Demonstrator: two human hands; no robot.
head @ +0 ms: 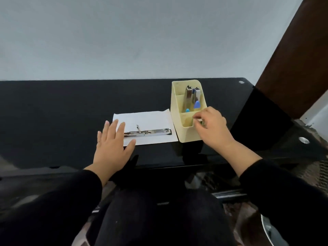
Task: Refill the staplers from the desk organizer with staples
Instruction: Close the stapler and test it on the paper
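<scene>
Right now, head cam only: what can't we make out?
Head view: the small whitish item pinched by the right hand; fingers cover most, too small to identify.
Head view: front compartment contents of the organizer; its wall and that hand hide them.
Head view: left end of the open stapler; the left hand covers it, staples inside too small to tell.
Head view: lower parts of the upright staplers; organizer walls hide them.

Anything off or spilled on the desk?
Nothing spilled or broken. The stapler on the paper lies open flat, fitting a refill; the organizer stands upright. Right hand pinches a small white item there.
</scene>
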